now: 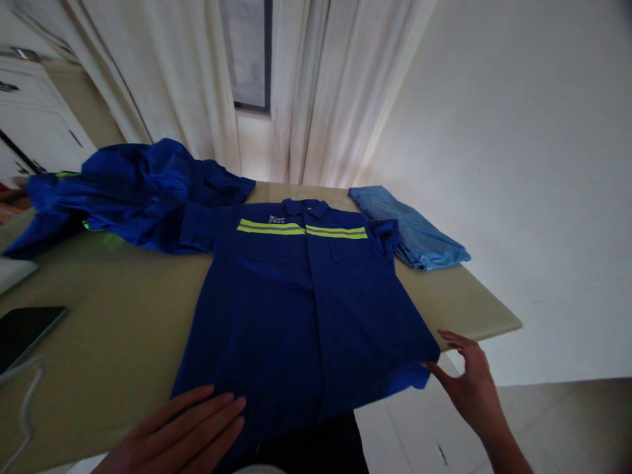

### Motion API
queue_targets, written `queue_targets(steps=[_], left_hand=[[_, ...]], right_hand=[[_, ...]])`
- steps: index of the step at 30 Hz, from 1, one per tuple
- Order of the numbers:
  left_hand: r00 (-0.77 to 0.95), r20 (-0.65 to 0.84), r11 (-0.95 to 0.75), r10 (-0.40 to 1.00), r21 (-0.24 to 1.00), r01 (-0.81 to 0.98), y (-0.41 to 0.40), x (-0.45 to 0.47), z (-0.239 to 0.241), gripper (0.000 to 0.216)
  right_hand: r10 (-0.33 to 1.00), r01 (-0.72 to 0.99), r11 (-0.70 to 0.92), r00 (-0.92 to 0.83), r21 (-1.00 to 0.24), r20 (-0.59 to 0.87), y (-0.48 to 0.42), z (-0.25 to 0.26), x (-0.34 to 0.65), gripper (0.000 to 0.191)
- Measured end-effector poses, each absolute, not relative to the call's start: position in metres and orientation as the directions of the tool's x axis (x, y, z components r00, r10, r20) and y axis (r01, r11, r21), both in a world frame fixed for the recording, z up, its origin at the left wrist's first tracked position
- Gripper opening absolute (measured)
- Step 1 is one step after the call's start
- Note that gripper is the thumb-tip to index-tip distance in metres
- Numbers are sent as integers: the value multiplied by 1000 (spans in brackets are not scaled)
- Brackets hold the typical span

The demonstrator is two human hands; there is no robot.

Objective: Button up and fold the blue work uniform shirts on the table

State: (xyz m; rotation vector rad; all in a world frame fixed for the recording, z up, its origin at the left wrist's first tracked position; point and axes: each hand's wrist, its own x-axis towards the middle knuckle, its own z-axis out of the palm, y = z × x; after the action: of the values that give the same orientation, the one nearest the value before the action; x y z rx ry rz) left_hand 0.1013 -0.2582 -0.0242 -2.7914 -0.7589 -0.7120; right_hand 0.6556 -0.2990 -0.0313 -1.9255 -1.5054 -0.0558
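A dark blue short-sleeved work shirt (266,309) lies front up on the table, its collar pointing away from me. Across its chest runs a yellow-green and grey reflective band, with small white lettering above it on the left. My left hand (182,431) rests flat on the shirt's lower left part, fingers stretched out. At the lower right hem corner is my right hand (467,378), thumb and fingers apart in a curve. Its thumb tip meets the edge of the cloth, which hangs past the table edge there.
Crumpled blue garments (143,184) with yellow-green strips are heaped at the back left. A folded light blue garment (409,227) lies at the back right. On the left are a dark phone (29,332) and a white cable (29,401). The table (474,306) ends near the wall.
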Motion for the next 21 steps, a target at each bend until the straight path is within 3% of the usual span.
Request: queue_targets(steps=[2,4,7,10,13,16,21], left_hand=[[790,422,-876,445,22,482,-244,135,-8,47],[823,341,-884,455,58,464,-234,171,0,47],[897,256,-928,361,5,372,-232,211,-6,43],[901,327,-943,284,-72,323,-239,224,-19,20],[876,400,-946,269,-59,318,-245,218,-26,16],[895,350,-958,278,28,286,-248,205,-22,12],[909,185,-892,373,340,296,-229,211,12,22]], right_hand=[[941,889,35,125,-457,314,-286,-12,658,63],[972,876,82,35,-475,233,-274,0,653,60],[975,914,62,30,-400,219,-259,0,638,57],[984,972,-16,56,-234,169,-251,-16,622,57],[985,989,-58,78,-134,153,-251,-29,615,58],[987,990,-69,86,-122,138,-252,-27,618,59],[976,990,-77,99,-118,194,-221,-6,610,53]])
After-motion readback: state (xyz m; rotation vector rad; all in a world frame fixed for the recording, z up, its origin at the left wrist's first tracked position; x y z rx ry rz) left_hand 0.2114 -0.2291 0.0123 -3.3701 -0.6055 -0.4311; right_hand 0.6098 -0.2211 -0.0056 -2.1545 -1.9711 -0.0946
